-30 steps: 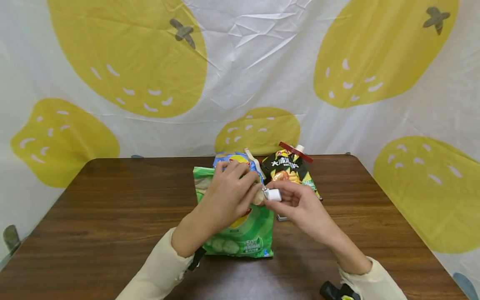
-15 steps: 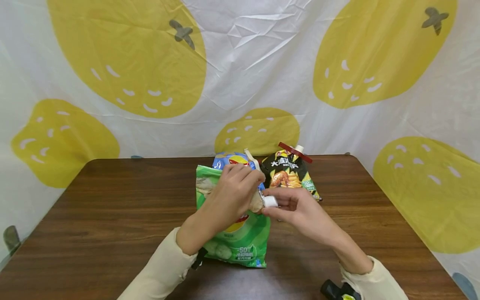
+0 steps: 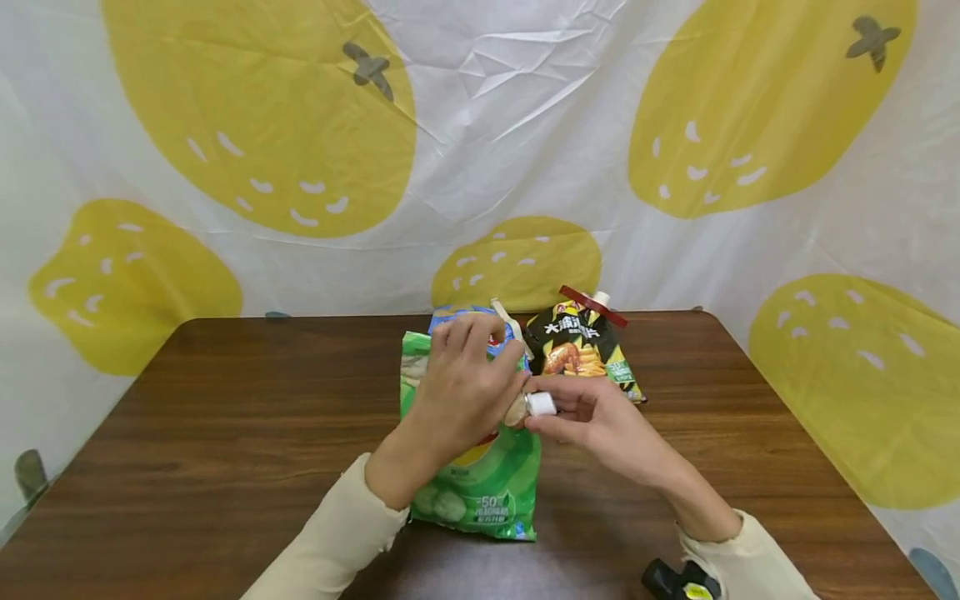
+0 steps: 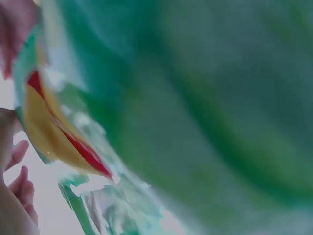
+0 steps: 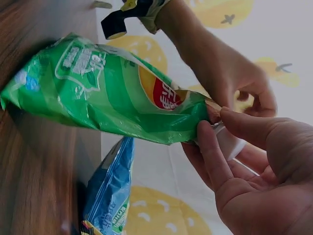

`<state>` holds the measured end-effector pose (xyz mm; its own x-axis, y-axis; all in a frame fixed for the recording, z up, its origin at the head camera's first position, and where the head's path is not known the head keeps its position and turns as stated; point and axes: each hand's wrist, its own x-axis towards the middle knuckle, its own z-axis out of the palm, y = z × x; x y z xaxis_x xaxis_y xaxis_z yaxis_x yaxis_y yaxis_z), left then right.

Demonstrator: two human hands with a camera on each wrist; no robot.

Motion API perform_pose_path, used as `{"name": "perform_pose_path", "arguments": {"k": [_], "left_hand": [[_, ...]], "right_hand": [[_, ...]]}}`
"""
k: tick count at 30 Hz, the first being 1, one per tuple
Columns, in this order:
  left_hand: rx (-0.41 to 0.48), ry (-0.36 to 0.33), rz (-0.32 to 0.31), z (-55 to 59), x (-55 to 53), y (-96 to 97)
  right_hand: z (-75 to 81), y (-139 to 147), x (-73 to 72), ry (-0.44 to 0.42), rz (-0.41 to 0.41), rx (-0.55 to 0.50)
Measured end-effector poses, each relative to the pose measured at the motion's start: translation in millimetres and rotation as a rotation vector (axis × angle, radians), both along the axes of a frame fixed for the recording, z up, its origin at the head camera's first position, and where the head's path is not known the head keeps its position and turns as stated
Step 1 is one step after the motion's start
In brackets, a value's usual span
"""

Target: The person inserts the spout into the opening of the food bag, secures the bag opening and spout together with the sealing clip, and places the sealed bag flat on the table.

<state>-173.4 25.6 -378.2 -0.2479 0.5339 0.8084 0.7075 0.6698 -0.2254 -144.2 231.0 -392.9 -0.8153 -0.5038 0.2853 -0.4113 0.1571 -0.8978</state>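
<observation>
A green potato chip bag (image 3: 480, 492) stands upright in the middle, its upper part gathered between the hands. My left hand (image 3: 457, 387) grips the bag near its top with curled fingers, hiding much of the upper front. My right hand (image 3: 600, 421) pinches a small white cap (image 3: 541, 404) at the bag's upper right, thumb below and fingers above. In the right wrist view the white cap (image 5: 230, 142) sits between the right hand's fingers, beside the bunched bag (image 5: 122, 93). Green film of the bag (image 4: 195, 122) fills most of the left wrist view.
Behind stand a blue chip bag (image 3: 442, 317) with a pale clip (image 3: 512, 324), and a black snack bag (image 3: 573, 346) with a red clip (image 3: 592, 306) and white cap. A fruit-print cloth (image 3: 495, 150) hangs behind the brown table (image 3: 247, 450).
The bag's lower end has come nearer to me. My left hand has shifted slightly right; my right hand, with the white cap, has moved slightly left and down.
</observation>
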Motion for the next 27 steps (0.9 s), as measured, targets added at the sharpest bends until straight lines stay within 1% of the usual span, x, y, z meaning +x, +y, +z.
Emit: {"name": "perform_pose_path", "arguments": {"k": [1, 2, 3, 4, 6, 9, 10, 11, 12, 14, 17, 20, 24, 25, 27], "left_hand": [[-0.011, 0.030, 0.037, 0.4, 1.0, 0.4], [-0.024, 0.048, 0.060, 0.4, 1.8, 0.8], [-0.029, 0.047, 0.059, 0.3, 2.9, 1.1], [-0.034, 0.026, 0.049, 0.1, 4.1, 1.0], [-0.029, -0.045, 0.009, -1.5, 6.3, -0.4], [-0.026, -0.139, -0.058, -7.9, 10.2, -4.2], [-0.036, -0.156, -0.076, -11.6, 12.0, -5.7], [-0.052, -0.157, -0.086, -16.2, 13.7, -7.0], [-0.068, -0.152, -0.089, -21.1, 15.3, -8.0], [-0.100, -0.119, -0.072, -31.4, 18.2, -10.3], [-0.127, -0.041, -0.013, -42.7, 19.4, -12.9], [-0.130, 0.012, 0.024, -47.5, 19.2, -12.9], [-0.111, 0.033, 0.031, -50.6, 21.6, -10.4], [-0.102, 0.036, 0.036, -51.1, 22.3, -9.8], [-0.084, 0.039, 0.048, -51.2, 22.9, -8.7]], "right_hand": [[-0.2, 0.3, -0.9, 0.001, -0.014, 0.005], [-0.3, 0.6, -1.8, 0.009, -0.026, 0.013], [-0.3, 0.7, -2.8, 0.014, -0.042, 0.021], [-0.2, 0.6, -3.8, 0.018, -0.057, 0.031], [0.2, 0.2, -6.0, 0.036, -0.075, 0.043], [0.1, 1.6, -7.3, 0.043, -0.095, 0.028], [-0.7, 2.9, -6.9, 0.046, -0.099, 0.021], [-1.5, 4.3, -6.1, 0.046, -0.099, 0.014], [-2.5, 5.8, -5.0, 0.042, -0.099, 0.009], [-4.7, 8.0, -3.0, 0.037, -0.085, 0.010], [-5.7, 7.7, -2.1, 0.041, -0.059, 0.016], [-5.2, 5.2, -2.7, 0.028, -0.030, 0.019], [-4.6, 0.7, -2.2, -0.007, -0.013, 0.030], [-4.5, -0.8, -1.7, -0.009, -0.011, 0.029], [-3.9, -3.3, -0.4, 0.025, -0.027, 0.045]]}}
